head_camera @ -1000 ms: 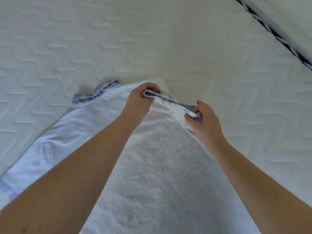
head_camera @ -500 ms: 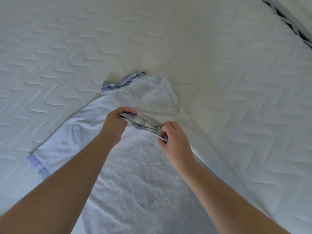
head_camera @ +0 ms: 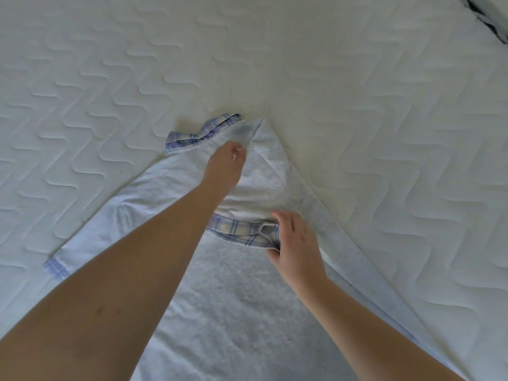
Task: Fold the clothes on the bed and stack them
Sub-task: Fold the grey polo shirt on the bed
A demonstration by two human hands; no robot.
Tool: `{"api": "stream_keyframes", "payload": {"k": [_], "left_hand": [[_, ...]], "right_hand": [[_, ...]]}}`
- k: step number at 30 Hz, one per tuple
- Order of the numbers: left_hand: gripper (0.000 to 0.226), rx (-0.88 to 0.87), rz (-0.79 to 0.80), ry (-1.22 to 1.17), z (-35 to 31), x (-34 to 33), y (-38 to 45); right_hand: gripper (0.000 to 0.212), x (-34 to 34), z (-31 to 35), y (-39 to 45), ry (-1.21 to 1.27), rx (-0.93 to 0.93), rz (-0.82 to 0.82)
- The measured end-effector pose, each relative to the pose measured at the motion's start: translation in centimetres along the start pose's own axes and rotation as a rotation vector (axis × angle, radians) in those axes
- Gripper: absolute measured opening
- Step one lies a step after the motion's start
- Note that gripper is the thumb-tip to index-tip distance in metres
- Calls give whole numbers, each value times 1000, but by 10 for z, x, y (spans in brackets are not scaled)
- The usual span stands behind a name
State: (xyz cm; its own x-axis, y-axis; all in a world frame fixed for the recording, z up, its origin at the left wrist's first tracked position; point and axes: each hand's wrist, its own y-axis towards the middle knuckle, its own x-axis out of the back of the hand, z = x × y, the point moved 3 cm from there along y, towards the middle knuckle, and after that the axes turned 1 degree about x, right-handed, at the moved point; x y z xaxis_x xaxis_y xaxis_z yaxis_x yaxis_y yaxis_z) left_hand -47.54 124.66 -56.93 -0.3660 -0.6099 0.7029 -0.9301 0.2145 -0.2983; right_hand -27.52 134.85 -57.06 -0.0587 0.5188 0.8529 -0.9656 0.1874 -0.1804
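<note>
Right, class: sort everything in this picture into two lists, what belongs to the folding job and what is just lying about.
Belongs to the job:
- pale blue shirt, with its checked cuff and checked collar
- left hand, on the shirt
- right hand, pinching the cuff

Just there:
- quilted mattress, bearing the shirt
- dark patterned strip at the top right corner

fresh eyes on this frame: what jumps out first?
Two bare forearms reach in from below over a pale grey shirt spread on the white quilted mattress. The right hand pinches the folded-in plaid cuff at centre; the left hand presses the fold near the plaid collar.
</note>
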Motion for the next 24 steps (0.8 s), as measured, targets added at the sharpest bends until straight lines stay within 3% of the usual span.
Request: {"api": "stream_keyframes", "payload": {"k": [4, 6, 9, 13, 18, 22, 24], "left_hand": [[28, 114, 166, 49, -21, -25, 39], [19, 145, 186, -100, -24, -31, 52], [48, 123, 185, -245, -34, -33, 68], [53, 156, 217, -221, -43, -41, 82], [62, 159, 268, -159, -42, -51, 89], [63, 161, 316, -57, -44, -53, 91], [63, 141, 338, 3, -48, -51, 88]], "right_hand": [[28, -3, -8, -2, -39, -67, 102], [27, 0, -6, -1, -41, -9, 116], [33, 7, 7, 1, -2, 98, 27], [27, 12, 24, 11, 53, 142, -76], [23, 4, 32, 23, 70, 97, -91], [7, -9, 28, 29, 70, 91, -44], [15, -15, 23, 27, 78, 115, 44]]}}
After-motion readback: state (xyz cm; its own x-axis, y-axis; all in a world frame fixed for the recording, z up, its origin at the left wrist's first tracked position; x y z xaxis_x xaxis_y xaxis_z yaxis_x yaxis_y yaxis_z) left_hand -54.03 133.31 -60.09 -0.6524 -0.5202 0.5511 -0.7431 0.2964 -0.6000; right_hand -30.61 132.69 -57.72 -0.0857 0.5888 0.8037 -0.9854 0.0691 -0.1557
